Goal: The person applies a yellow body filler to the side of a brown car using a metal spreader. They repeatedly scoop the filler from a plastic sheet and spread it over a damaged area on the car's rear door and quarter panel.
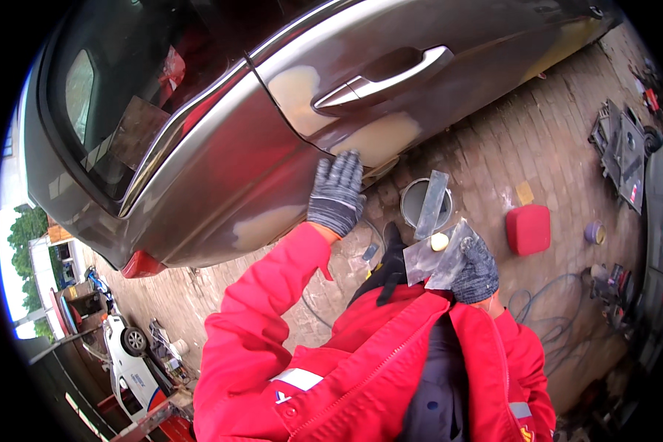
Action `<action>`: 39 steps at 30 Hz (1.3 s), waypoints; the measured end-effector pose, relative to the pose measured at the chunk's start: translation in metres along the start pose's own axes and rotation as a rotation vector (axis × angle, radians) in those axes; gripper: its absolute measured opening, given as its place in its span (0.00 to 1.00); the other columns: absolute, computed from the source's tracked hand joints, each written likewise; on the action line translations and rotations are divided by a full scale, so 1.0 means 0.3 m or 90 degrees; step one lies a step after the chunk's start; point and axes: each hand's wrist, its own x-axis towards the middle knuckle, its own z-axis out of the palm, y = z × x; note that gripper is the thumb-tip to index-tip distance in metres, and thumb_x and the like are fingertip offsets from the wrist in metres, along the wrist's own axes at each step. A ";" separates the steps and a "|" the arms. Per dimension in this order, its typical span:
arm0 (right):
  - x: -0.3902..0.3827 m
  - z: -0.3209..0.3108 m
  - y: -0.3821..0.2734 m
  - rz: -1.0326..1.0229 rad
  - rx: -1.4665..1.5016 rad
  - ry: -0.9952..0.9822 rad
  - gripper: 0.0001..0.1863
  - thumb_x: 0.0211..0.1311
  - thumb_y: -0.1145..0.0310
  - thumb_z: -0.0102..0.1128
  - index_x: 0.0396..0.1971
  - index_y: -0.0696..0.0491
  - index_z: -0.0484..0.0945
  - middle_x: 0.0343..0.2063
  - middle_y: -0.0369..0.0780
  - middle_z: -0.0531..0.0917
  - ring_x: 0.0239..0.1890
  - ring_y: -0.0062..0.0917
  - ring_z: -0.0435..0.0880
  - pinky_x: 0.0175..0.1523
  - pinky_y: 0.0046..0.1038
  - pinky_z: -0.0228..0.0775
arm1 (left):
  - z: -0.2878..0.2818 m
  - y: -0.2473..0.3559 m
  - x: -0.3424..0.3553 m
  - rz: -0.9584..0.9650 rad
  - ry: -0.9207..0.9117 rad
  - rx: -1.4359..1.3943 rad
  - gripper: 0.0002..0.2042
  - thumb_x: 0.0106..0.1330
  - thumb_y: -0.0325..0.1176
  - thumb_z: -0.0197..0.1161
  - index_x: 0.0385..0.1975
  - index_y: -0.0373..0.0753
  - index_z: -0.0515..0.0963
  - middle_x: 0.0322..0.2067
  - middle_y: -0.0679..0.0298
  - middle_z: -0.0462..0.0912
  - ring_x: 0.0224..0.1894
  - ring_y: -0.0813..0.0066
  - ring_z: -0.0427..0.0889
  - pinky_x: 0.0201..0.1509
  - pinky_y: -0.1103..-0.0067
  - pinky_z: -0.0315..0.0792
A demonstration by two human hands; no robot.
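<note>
My left hand (337,193), in a grey striped glove, lies with fingers stretched out against the dark car body (221,177), beside the rear door's edge. A pale filler patch (379,138) is just past its fingertips; another patch (295,96) lies next to the silver door handle (390,79), and a third patch (267,224) is lower on the rear panel. Close to my waist, my right hand (479,274), also gloved, grips flat, thin putty plates (426,259). A pale yellow dab of putty (440,241) sits on them. The right fingers are partly hidden.
An open tin (407,197) with a flat strip (432,202) across it stands on the brick paving (471,162). Right of it are a red stool-like block (528,230), a small tin (595,233) and a loose hose (556,302). Vehicle parts (626,155) lie far right.
</note>
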 end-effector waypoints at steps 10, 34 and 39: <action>0.034 0.001 0.110 -0.264 -0.416 0.115 0.21 0.59 0.77 0.62 0.55 0.58 0.78 0.53 0.45 0.81 0.58 0.36 0.79 0.64 0.33 0.71 | -0.152 0.225 -0.127 -0.141 -0.246 -1.287 0.19 0.75 0.39 0.55 0.58 0.32 0.76 0.49 0.59 0.82 0.51 0.70 0.79 0.57 0.69 0.72; 0.191 0.117 -0.151 -0.703 -0.693 -0.127 0.21 0.47 0.73 0.64 0.46 0.48 0.86 0.41 0.38 0.84 0.45 0.37 0.82 0.53 0.40 0.74 | -0.300 0.448 -0.171 -0.433 0.255 -0.845 0.14 0.60 0.22 0.59 0.46 0.33 0.81 0.47 0.49 0.84 0.48 0.50 0.84 0.52 0.65 0.78; 0.215 0.182 -0.092 -0.693 -0.660 -0.247 0.20 0.48 0.71 0.61 0.46 0.49 0.85 0.43 0.38 0.84 0.47 0.34 0.83 0.54 0.41 0.73 | -0.286 0.399 -0.213 -0.300 0.243 -0.463 0.15 0.56 0.22 0.63 0.44 0.34 0.82 0.43 0.50 0.84 0.47 0.49 0.84 0.51 0.65 0.78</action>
